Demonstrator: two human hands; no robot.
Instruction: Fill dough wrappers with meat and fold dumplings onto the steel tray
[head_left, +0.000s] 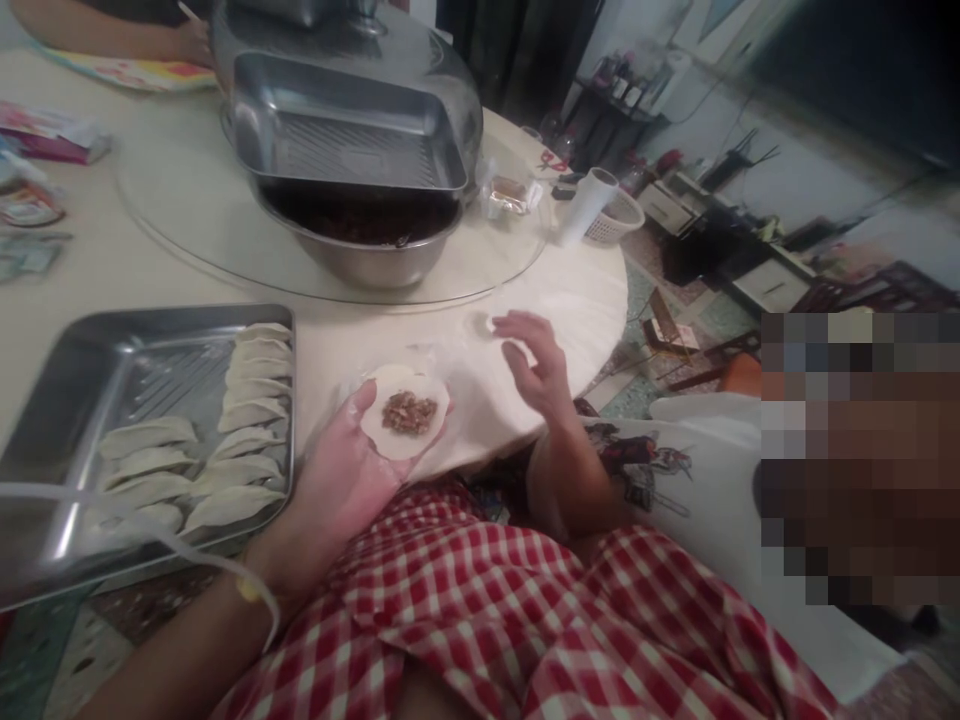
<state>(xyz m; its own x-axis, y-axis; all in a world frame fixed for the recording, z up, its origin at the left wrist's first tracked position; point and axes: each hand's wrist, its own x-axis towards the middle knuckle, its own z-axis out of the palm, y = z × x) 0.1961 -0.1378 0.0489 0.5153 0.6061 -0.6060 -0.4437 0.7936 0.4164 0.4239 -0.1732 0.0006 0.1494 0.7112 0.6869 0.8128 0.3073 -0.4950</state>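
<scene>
My left hand (341, 478) is palm up at the near table edge, cupped round a round dumpling wrapper (406, 410) with a heap of minced meat filling in its middle. My right hand is out of view. Left of the hand stands a metal tray (90, 360) with several folded dumplings (240, 420) in rows. To the right, another person's hand (534, 368) hovers over the table with fingers spread, next to a small dough piece (478, 323).
A steel bowl of filling (360, 245) with an upturned metal tray (349, 125) over it stands on the glass turntable (187, 215). A white roll (586, 205) and basket (619, 218) sit at the far table edge. A person in a white shirt (697, 500) leans in at right; another person's arm (112, 35) rests far left.
</scene>
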